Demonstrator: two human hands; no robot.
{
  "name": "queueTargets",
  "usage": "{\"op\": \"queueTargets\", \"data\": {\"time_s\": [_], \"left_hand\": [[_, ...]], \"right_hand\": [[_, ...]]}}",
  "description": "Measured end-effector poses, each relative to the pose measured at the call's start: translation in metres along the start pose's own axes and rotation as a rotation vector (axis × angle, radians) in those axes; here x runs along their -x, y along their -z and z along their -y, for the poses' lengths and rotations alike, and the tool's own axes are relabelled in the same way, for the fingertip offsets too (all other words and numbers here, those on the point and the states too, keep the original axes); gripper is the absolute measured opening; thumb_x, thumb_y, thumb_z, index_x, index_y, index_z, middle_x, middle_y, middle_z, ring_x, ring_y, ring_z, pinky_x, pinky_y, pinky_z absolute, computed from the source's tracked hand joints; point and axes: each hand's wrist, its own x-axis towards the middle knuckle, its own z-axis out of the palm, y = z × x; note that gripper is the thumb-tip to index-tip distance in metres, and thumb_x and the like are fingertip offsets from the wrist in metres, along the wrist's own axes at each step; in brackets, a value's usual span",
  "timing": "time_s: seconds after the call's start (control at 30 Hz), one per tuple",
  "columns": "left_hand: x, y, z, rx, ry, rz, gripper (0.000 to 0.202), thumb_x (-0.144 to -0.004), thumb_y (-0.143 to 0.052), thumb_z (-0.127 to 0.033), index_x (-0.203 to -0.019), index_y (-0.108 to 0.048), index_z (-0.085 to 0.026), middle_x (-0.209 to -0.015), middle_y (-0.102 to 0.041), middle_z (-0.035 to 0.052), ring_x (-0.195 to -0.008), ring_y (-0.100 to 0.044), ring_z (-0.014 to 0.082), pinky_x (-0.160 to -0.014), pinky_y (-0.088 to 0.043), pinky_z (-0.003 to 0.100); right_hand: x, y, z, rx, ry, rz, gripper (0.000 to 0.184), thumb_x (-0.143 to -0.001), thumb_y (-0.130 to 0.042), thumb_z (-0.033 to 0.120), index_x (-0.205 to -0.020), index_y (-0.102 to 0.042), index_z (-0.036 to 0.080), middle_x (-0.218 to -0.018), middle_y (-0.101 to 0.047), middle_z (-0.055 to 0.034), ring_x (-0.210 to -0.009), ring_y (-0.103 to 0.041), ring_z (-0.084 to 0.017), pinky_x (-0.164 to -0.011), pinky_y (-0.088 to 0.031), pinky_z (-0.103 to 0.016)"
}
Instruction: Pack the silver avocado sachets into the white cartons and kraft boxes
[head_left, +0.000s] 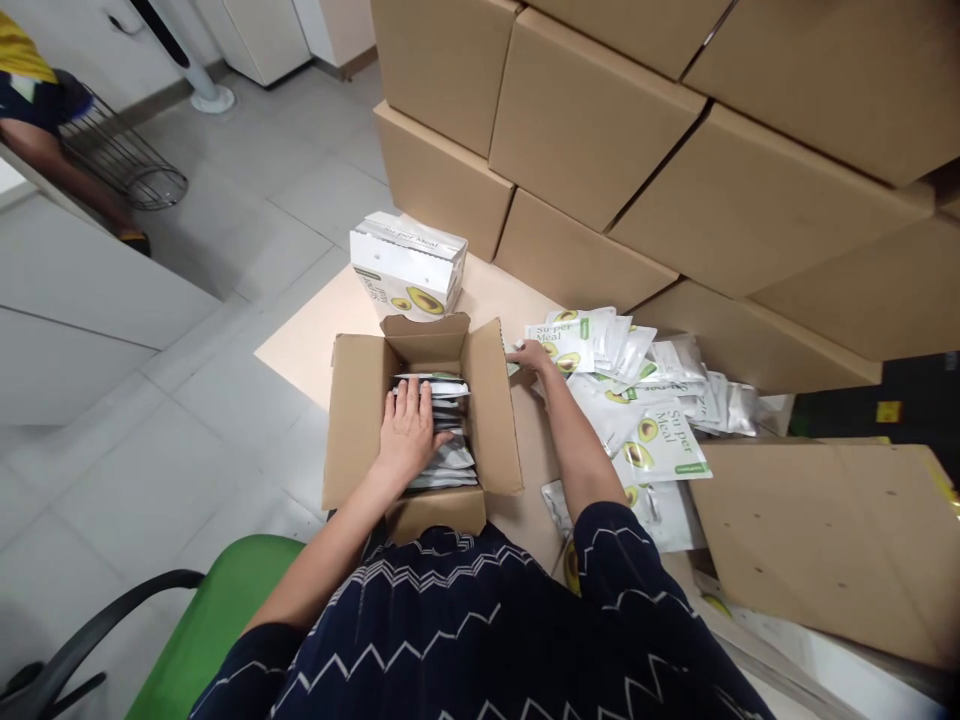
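An open cardboard box [358, 420] sits in front of me with a stack of white pouches [450, 455] inside. My left hand [409, 428] lies flat, fingers stretched, on top of that stack. My right hand [531, 356] reaches to the right of the box, its fingers closing on the edge of a white avocado-printed pouch [564, 340] at the near end of a loose pile of such pouches [660, 420]. The pouches read "Super Meal".
A white printed carton [407, 265] stands behind the box on a flat cardboard sheet [311, 340]. Stacked brown cartons [675, 150] wall off the right. More flat cardboard [817, 540] lies at right. A green chair [217, 620] is at lower left; another person's arm [52, 165] is far left.
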Motion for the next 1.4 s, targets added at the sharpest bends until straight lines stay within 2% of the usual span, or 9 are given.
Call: {"op": "queueTargets", "data": {"time_s": [0.13,0.27,0.4,0.5,0.63,0.77,0.9,1.17,1.4], "left_hand": [[-0.001,0.001,-0.001,-0.003,-0.004,-0.005,0.089,-0.087,-0.064,-0.051,-0.153,-0.033,0.0,-0.16,-0.028,0.0265,-0.148,-0.028,0.0405,-0.121,-0.022,0.054],[0.0,0.003,-0.003,-0.004,-0.001,-0.005,0.089,-0.087,-0.064,-0.05,-0.153,-0.032,0.0,-0.16,-0.028,0.0271,-0.148,-0.028,0.0408,-0.121,-0.022,0.054],[0.001,0.005,-0.004,0.005,-0.003,-0.007,0.088,-0.087,-0.064,-0.048,-0.153,-0.032,0.0,-0.16,-0.029,0.0278,-0.148,-0.029,0.0402,-0.121,-0.022,0.053],[0.001,0.004,-0.004,0.002,-0.002,-0.016,0.088,-0.086,-0.065,-0.048,-0.152,-0.033,0.001,-0.159,-0.029,0.0286,-0.148,-0.029,0.0408,-0.121,-0.022,0.053],[0.001,0.004,-0.005,-0.007,0.004,-0.01,0.087,-0.087,-0.063,-0.05,-0.152,-0.034,0.001,-0.16,-0.028,0.0282,-0.148,-0.03,0.0408,-0.121,-0.023,0.054],[0.001,0.002,-0.005,0.004,0.009,-0.009,0.086,-0.089,-0.061,-0.05,-0.152,-0.034,0.001,-0.159,-0.029,0.0285,-0.148,-0.029,0.0407,-0.121,-0.022,0.053],[0.002,0.0,-0.005,0.038,0.01,-0.016,0.086,-0.088,-0.061,-0.051,-0.152,-0.035,0.001,-0.159,-0.028,0.0285,-0.148,-0.029,0.0403,-0.121,-0.021,0.054],[0.003,0.0,-0.005,0.064,0.017,-0.009,0.087,-0.086,-0.065,-0.048,-0.152,-0.034,0.0,-0.16,-0.028,0.0275,-0.148,-0.029,0.0404,-0.122,-0.02,0.053],[0.001,-0.001,-0.004,0.037,0.011,-0.021,0.086,-0.086,-0.065,-0.047,-0.152,-0.035,0.0,-0.159,-0.03,0.0272,-0.148,-0.03,0.0406,-0.121,-0.021,0.054]], "right_hand": [[0.039,0.02,-0.007,-0.127,0.118,-0.023,0.017,-0.074,-0.065,0.024,-0.089,-0.058,0.018,-0.065,-0.055,0.0045,-0.057,-0.05,-0.011,-0.056,-0.039,-0.023],[0.096,0.068,0.0,-0.066,0.4,-0.276,0.011,-0.073,-0.064,0.023,-0.081,-0.057,0.02,-0.07,-0.058,0.0031,-0.061,-0.048,-0.012,-0.063,-0.041,-0.025],[0.177,0.122,0.034,-0.147,0.681,-0.507,0.014,-0.084,-0.065,0.034,-0.091,-0.062,0.022,-0.085,-0.067,0.0008,-0.07,-0.057,-0.014,-0.07,-0.047,-0.028],[0.222,0.133,0.075,-0.203,0.93,-0.432,0.017,-0.09,-0.063,0.034,-0.104,-0.068,0.025,-0.099,-0.071,-0.0004,-0.085,-0.065,-0.016,-0.078,-0.05,-0.029],[0.218,0.092,0.13,-0.017,1.09,-0.113,0.024,-0.096,-0.054,0.029,-0.113,-0.071,0.027,-0.111,-0.073,0.0008,-0.104,-0.066,-0.017,-0.091,-0.049,-0.03],[0.171,0.027,0.165,0.324,0.983,0.045,0.03,-0.093,-0.055,0.021,-0.118,-0.071,0.025,-0.116,-0.073,-0.0022,-0.111,-0.065,-0.022,-0.093,-0.046,-0.03],[0.13,-0.014,0.181,0.511,0.877,0.178,0.034,-0.088,-0.058,0.015,-0.118,-0.073,0.021,-0.116,-0.074,-0.006,-0.109,-0.067,-0.023,-0.088,-0.046,-0.026],[0.085,-0.049,0.179,0.58,0.822,0.357,0.04,-0.083,-0.059,0.004,-0.12,-0.073,0.012,-0.123,-0.072,-0.0102,-0.11,-0.067,-0.019,-0.088,-0.045,-0.019],[0.087,-0.055,0.172,0.495,0.778,0.362,0.043,-0.086,-0.064,0.012,-0.129,-0.067,0.009,-0.131,-0.067,-0.0151,-0.117,-0.064,-0.02,-0.096,-0.045,-0.022]]}}
